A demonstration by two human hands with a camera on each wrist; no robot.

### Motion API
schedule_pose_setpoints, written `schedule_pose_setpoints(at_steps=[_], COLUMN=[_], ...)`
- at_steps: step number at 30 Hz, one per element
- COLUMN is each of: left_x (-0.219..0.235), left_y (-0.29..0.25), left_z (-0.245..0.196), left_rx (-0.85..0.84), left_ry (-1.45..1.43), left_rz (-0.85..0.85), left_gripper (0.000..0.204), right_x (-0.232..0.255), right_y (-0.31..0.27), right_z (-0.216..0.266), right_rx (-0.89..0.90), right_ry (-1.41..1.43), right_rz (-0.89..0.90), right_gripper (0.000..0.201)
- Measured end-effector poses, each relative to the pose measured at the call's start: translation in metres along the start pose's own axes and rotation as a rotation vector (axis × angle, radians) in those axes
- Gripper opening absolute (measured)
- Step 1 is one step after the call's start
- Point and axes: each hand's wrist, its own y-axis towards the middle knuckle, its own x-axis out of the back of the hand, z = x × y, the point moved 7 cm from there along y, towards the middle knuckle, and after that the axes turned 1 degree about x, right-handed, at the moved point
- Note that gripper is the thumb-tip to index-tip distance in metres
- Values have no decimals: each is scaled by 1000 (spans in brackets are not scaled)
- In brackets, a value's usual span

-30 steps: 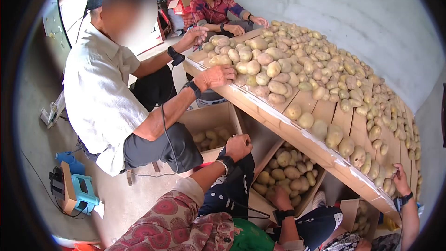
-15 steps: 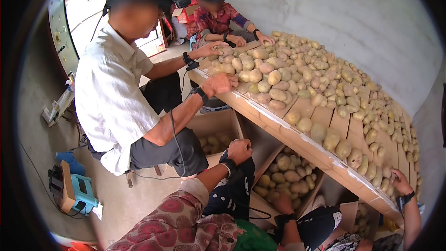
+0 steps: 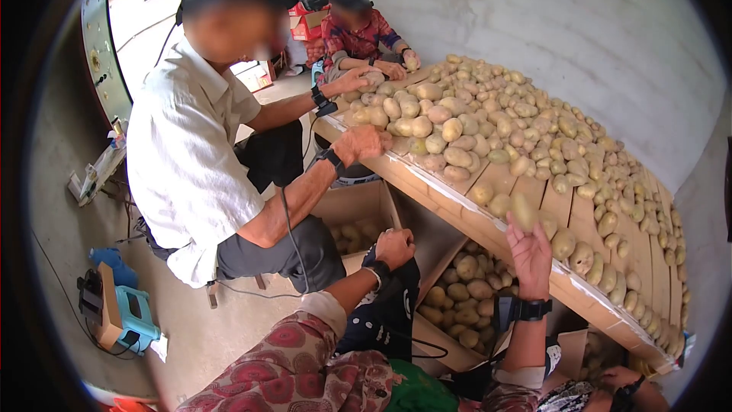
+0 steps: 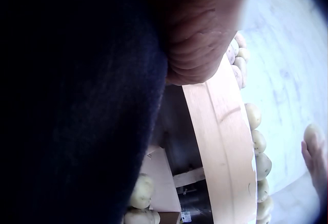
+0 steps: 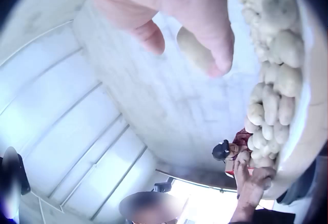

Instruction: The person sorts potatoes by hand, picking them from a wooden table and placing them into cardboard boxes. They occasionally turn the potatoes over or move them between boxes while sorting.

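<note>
My right hand (image 3: 528, 255) is raised in front of the near edge of the slatted table, holding an oval potato (image 3: 523, 212) at its fingertips. Part of that potato (image 5: 195, 49) shows past the fingers in the right wrist view. On my dark-trousered knee rests my left hand (image 3: 395, 249), its fingers loosely curled with nothing in them. Below my right hand, under the table edge, stands a cardboard box (image 3: 450, 342) of potatoes. A row of potatoes (image 3: 581, 258) lines the table edge beside my right hand.
A person in a white shirt (image 3: 183, 137) sits at the left, both hands at the potatoes. Another person (image 3: 358, 34) sits at the far end. A hand (image 3: 621, 378) shows low at the right. A second box (image 3: 354, 202) stands under the table, and a pale wall (image 3: 579, 23) rises behind.
My right hand has come up out of the potato box to the table edge with a potato. The neighbour's hand at the right has dropped from the table. My left hand has stayed put.
</note>
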Motion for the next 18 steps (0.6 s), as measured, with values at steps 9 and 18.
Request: schedule_pose_setpoints(at_steps=[9,18], left_x=[0,-2], left_y=[-1,5], left_z=[11,8], left_rx=[-31,-34], left_ry=[-21,-20], left_rz=[-20,-57], left_gripper=[14,9], right_x=[20,224], right_y=[-12,-178], right_z=[-8,29], right_rx=[220,-247], right_ry=[-481,-643], right_rz=[-63,-570], right_gripper=[29,34])
